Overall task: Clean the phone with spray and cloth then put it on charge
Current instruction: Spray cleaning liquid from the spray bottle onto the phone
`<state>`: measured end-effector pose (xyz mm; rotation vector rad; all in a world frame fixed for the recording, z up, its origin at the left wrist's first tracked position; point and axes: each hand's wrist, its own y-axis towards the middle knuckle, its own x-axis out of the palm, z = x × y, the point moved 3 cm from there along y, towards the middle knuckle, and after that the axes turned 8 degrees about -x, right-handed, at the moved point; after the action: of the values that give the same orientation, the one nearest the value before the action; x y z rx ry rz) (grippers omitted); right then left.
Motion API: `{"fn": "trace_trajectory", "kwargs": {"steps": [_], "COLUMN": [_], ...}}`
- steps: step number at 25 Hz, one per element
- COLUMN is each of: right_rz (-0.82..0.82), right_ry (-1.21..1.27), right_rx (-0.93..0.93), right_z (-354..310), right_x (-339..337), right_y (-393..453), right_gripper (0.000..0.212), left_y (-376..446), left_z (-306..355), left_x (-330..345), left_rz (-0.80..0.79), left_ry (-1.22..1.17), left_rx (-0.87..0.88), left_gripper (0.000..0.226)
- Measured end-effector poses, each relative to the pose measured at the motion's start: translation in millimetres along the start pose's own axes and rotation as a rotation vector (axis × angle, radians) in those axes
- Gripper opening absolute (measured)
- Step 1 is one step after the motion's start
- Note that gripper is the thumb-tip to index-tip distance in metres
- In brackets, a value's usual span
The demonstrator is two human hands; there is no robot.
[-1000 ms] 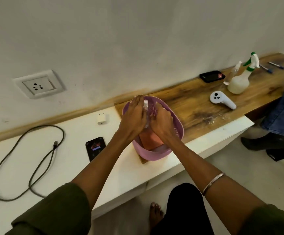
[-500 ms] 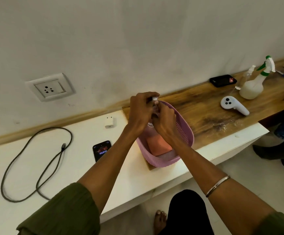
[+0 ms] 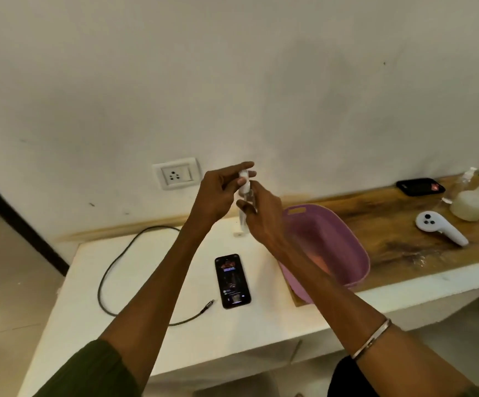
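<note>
Clear spray bottle (image 3: 245, 197) between fingers (image 3: 242, 209).

No text could be read anywhere. The phone (image 3: 232, 281) showed a lit screen, its writing too blurred to make out.

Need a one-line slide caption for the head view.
Both hands, left hand and right hand, hold a small spray bottle above the phone.

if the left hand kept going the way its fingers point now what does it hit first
The left hand points right, at the small spray bottle it already touches; beyond that, the right hand gripping the bottle. Depth is hard to judge here.
</note>
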<state>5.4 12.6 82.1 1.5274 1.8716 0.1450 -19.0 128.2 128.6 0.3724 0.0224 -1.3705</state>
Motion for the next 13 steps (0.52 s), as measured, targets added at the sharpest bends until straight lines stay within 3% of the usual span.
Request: {"fn": "trace_trajectory", "kwargs": {"steps": [3, 5, 8, 13], "right_rz": [-0.15, -0.228, -0.248, -0.128], "right_ry": [0.158, 0.185, 0.149, 0.013], "right_rx": [0.039, 0.052, 0.075, 0.093], "right_z": [-18, -23, -19, -14], "right_x": [38, 63, 90, 106], "right_y": [-13, -29, -57, -84], "right_gripper": [0.018, 0.023, 0.031, 0.044], "left_y": [-27, -49, -76, -104], "left_z": [-18, -35, -60, -77], "left_x": [-38, -53, -64, -56], "left_rz": [-0.041, 0.015, 0.192, 0.568], "left_ry": [-0.032, -0.08, -0.14, -0.199], "left_rx": [-0.063, -0.124, -0.203, -0.292], "left_gripper": [0.032, 0.027, 0.018, 0.019]}}
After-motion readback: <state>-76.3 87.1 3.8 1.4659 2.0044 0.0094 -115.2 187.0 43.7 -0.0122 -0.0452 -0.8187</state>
